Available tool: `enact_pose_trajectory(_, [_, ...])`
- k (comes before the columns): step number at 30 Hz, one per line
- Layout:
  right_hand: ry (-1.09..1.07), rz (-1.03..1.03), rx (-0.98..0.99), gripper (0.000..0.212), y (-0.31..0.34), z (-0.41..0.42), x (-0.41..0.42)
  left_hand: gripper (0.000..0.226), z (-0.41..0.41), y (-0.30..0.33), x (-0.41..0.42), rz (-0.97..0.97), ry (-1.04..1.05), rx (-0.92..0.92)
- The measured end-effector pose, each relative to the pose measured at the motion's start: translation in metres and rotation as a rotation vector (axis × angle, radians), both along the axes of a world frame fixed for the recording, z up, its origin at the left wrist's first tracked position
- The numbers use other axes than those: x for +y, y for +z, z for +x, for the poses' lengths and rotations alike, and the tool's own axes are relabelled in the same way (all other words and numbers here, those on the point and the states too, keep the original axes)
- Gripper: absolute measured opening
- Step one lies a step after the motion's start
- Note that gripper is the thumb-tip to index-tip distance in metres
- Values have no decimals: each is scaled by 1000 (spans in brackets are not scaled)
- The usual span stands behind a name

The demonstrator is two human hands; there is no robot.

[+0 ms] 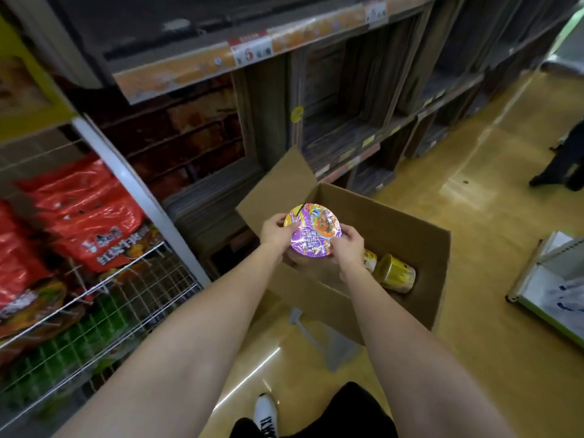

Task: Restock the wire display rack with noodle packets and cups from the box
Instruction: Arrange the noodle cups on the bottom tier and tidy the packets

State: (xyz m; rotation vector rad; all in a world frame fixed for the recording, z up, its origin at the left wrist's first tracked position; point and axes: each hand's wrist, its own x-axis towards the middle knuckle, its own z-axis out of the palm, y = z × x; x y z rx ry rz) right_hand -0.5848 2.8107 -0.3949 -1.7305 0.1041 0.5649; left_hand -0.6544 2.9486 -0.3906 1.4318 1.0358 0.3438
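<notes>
Both hands hold a purple-lidded noodle bowl [313, 230] above the open cardboard box [410, 235]. The left hand [276, 230] grips its left edge and the right hand [347, 246] its right edge, fingers [346, 230] curled over the lid's rim. Below and right of the fingers, yellow noodle cups [396, 273] lie on their sides in the box. Left of the fingers, the wire display rack [126, 298] carries red noodle packets [85, 213]. The box stands on the yellow floor [489, 311].

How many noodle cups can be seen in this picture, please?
3: a purple-lidded cup gripped by both hands above the box, and two yellow cups lying inside it. The arms may hide more.
</notes>
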Motion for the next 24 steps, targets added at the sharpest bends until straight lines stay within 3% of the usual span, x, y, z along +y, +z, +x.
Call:
enact_pose_trajectory(8, [254,2,8,3,-15,-51,18,29,-90,-1,-1,-11,232,83])
enact_pose_trajectory(18, [622,-119,-71,21,-56,-158,14,31,-221,-40,-33,-74,435,151])
enact_pose_trajectory(24, [693,-186,-105,30,-76,-211,14,27,-284,-57,-36,-128,458,170])
